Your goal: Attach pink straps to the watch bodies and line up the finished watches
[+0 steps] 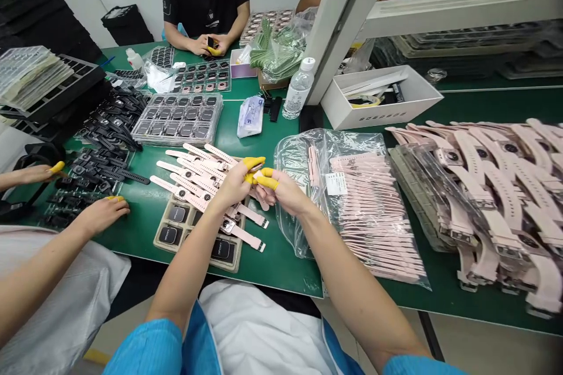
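Note:
My left hand (pixel 235 184) and my right hand (pixel 285 188) meet above the green table, with yellow finger cots on some fingertips. Both are closed, fingertips pinched together. A small pale bit shows between them, but the fingers hide what it is. Just left of and below my hands lies a fanned pile of smartwatches with pink straps (pixel 189 192). Under that pile sits a beige tray (pixel 160 239) holding square dark watch faces. Right of my right hand is a clear plastic bag of pink watch straps (pixel 373 211) with a white label.
Pink-strapped watches (pixel 497 181) are stacked on trays at right. A white box (pixel 382 96) and a water bottle (pixel 299 89) stand behind. At left, a co-worker's hand (pixel 103 215) rests near black watches (pixel 105 123). Another person (pixel 206 6) sits opposite, beyond trays of watch faces (pixel 178 117).

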`<state>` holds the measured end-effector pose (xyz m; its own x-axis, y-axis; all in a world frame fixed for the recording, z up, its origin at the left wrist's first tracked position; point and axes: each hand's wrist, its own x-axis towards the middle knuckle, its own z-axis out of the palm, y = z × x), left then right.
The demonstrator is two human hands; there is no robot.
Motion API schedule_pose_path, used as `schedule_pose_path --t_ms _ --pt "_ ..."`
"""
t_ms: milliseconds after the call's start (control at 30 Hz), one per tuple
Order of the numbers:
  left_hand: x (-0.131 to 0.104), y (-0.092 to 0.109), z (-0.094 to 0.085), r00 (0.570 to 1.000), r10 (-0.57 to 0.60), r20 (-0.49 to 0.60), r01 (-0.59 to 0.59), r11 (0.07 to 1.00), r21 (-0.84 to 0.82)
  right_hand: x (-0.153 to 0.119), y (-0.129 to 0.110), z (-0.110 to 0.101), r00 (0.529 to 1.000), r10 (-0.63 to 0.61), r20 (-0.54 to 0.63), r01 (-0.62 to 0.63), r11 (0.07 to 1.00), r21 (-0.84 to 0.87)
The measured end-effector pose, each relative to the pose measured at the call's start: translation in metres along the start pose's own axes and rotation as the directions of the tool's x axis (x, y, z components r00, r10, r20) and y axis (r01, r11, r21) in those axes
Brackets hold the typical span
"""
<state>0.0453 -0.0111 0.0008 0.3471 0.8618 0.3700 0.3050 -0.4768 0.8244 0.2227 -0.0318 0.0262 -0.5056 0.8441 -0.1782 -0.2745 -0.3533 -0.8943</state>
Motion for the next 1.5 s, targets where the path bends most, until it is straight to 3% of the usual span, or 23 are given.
schedule_pose_path --t_ms 133,633,733,967,1167,1500 --pt "-0.001 0.0 -0.005 0.995 0.075 0.073 -0.084 0.989 0.122 0.002 0.0 -0.002 0.999 0.022 -0.029 -0.021 0.999 0.044" --pt "-0.002 0.002 -0.005 0.996 0.046 0.076 -0.059 0.983 0.173 0.008 0.008 0.0 0.997 0.016 -0.071 0.007 0.951 0.31" --pt "-0.003 0.003 -0.008 0.992 0.029 0.122 -0.046 0.989 0.141 0.008 0.009 -0.002 0.996 0.028 -0.085 -0.002 0.956 0.294" --pt "-0.002 0.008 -0.006 0.992 0.038 0.12 -0.059 0.982 0.177 0.005 0.004 -0.006 0.99 0.076 -0.117 -0.055 0.983 0.174" --pt "-0.003 0.006 -0.006 0.99 0.04 0.138 -0.069 0.975 0.212 0.007 0.007 -0.005 0.992 0.083 -0.09 -0.055 0.961 0.27" --pt "-0.002 0.012 -0.008 0.975 0.042 0.22 -0.116 0.936 0.333 0.006 0.01 -0.007 0.982 0.141 -0.127 -0.118 0.978 0.175"
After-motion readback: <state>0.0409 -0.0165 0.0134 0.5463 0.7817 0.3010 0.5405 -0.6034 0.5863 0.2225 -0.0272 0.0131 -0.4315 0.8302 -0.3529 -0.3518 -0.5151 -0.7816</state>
